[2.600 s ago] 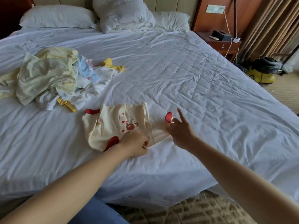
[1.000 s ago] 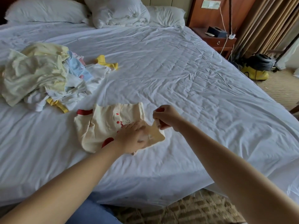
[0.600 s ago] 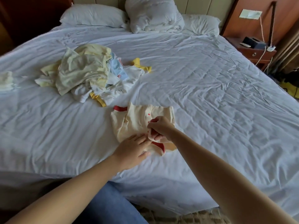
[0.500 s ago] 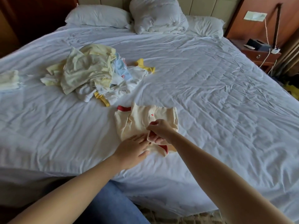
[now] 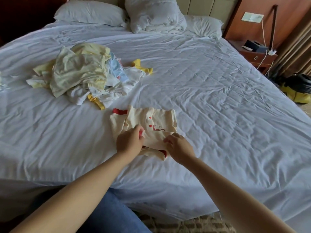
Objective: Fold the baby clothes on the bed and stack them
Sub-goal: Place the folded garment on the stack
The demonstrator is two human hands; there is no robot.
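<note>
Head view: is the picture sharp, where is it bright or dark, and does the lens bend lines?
Head view: the cream garment, the left hand and the right hand look sharp. Head view: soft light, no glare, the picture's upper-left corner dark. Head view: the wide-angle lens bows the edges of the bed.

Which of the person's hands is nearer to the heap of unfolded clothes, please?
The left hand. It grips the near left part of the cream garment, on the side facing the heap. The right hand grips the garment's near right part, farther from the heap.
</note>
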